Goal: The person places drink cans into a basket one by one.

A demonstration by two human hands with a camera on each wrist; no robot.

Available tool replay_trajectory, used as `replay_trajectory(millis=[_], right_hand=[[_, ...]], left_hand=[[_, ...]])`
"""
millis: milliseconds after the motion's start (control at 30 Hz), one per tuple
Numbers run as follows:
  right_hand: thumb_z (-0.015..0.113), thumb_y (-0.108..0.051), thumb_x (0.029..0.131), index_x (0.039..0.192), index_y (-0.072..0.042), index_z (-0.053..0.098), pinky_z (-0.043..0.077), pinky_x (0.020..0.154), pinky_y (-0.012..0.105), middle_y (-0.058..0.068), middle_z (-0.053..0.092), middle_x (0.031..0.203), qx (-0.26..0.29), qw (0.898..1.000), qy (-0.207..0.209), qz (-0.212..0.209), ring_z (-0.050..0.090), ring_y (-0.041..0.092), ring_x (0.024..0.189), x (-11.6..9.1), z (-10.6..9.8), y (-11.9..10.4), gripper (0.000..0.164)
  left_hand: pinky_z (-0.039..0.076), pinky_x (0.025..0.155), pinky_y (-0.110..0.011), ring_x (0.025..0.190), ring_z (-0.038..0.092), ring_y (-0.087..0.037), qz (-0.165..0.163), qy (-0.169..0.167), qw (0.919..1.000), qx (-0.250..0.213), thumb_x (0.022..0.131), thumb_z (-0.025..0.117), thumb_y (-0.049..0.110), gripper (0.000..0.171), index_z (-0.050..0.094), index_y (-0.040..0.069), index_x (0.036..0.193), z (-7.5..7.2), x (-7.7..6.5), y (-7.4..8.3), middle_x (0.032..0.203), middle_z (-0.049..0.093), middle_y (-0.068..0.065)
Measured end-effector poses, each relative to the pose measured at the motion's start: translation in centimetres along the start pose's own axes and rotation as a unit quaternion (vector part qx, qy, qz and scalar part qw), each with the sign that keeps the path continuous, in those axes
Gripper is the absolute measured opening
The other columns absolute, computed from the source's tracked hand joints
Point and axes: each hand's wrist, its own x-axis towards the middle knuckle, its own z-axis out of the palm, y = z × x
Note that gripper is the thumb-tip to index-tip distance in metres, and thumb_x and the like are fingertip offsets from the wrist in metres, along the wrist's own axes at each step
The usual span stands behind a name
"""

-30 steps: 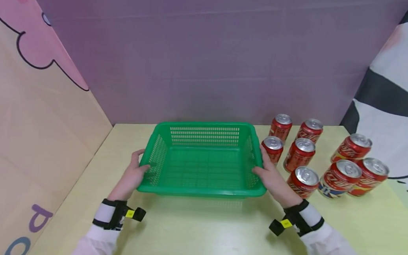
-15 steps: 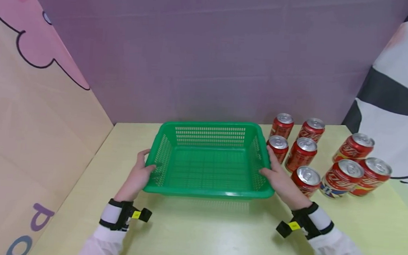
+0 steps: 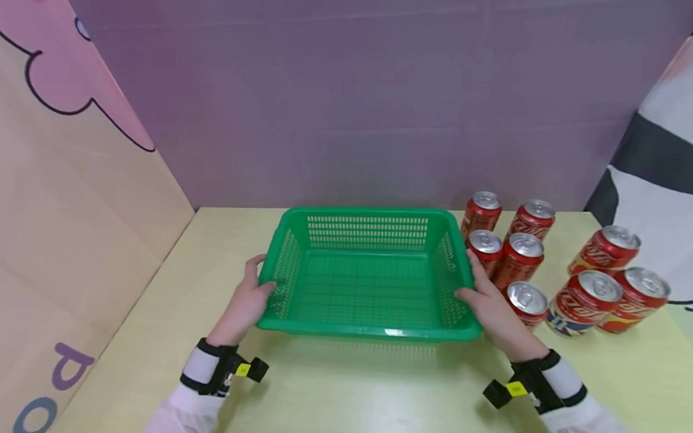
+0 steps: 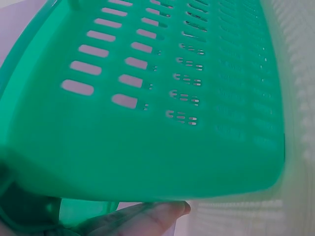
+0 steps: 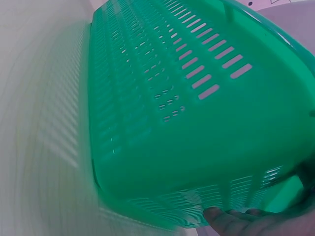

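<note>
A green plastic basket [image 3: 369,330] with slotted sides and a bare inside sits over the table in the head view. My left hand [image 3: 245,308] grips its left end, thumb over the rim and fingers on the outside. At the right end my right hand [image 3: 493,314] holds the rim likewise. Just beyond the right fingertips stands a red drink can [image 3: 485,243], close against another can [image 3: 520,259]. Both wrist views show the basket's slotted outer wall [image 4: 147,157] close up, with fingers [image 5: 231,221] beneath it in the right one.
Several more red cans stand upright on the right, among them one [image 3: 527,303] beside the right hand and one with a blue-and-white band [image 3: 584,303]. A purple cloth wall [image 3: 330,108] closes the back; printed panels flank the pale table [image 3: 357,405].
Both hands have moved right together with the basket, still gripping it. The can nearest the basket's right end has shifted right, up to its neighbour.
</note>
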Motion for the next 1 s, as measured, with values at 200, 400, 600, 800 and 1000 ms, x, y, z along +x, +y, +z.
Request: replay_trajectory(millis=[200,400,600,800,1000], right_hand=[[0.043,-0.004,0.093,0.151,-0.024,-0.013,0.018,0.105,0.060,0.010,-0.013,0.157,0.006,1.000,-0.006,0.004,0.004,0.036,0.137,0.1,0.1,-0.2,0.083],[0.045,-0.007,0.095,0.152,-0.026,-0.010,0.026,0.102,0.056,0.015,-0.002,0.157,0.008,1.000,0.004,0.013,0.013,0.038,0.135,0.4,0.4,-0.4,0.081],[0.048,-0.013,0.096,0.153,-0.025,-0.002,0.035,0.095,0.051,0.017,0.007,0.156,-0.015,1.000,0.027,0.000,0.024,0.038,0.130,0.4,1.0,-1.2,0.077],[0.054,-0.007,0.093,0.146,-0.005,0.031,0.037,0.092,0.060,0.027,0.025,0.148,-0.239,0.952,0.085,-0.170,0.036,0.044,0.126,-1.4,0.9,-3.4,0.058],[0.068,-0.012,0.084,0.123,-0.003,0.055,0.049,0.068,0.050,0.025,0.045,0.132,-0.399,0.873,0.171,-0.220,0.054,0.038,0.098,-5.1,-1.8,-5.0,0.042]], left_hand=[[0.045,0.078,-0.037,0.104,0.053,-0.033,0.003,0.003,1.0000,0.004,0.100,0.034,0.014,0.055,0.009,0.012,0.149,-0.1,-0.3,0.0,0.136,0.039,-0.027],[0.045,0.076,-0.036,0.104,0.053,-0.033,-0.001,0.019,0.9997,0.015,0.100,0.036,0.015,0.056,0.011,0.012,0.149,-0.3,-0.3,-0.2,0.137,0.039,-0.027],[0.045,0.078,-0.037,0.105,0.053,-0.034,-0.006,0.031,0.9993,0.019,0.099,0.037,0.015,0.056,0.013,0.013,0.150,-0.7,-0.2,-0.4,0.138,0.038,-0.026],[0.044,0.080,-0.040,0.106,0.051,-0.034,-0.007,0.029,0.9995,0.014,0.099,0.037,0.014,0.056,0.013,0.012,0.150,-0.8,-0.3,-0.2,0.140,0.036,-0.025],[0.042,0.082,-0.041,0.106,0.050,-0.033,-0.004,0.030,0.9995,0.011,0.098,0.038,0.013,0.057,0.015,0.011,0.150,0.0,-0.1,0.2,0.141,0.036,-0.025]])
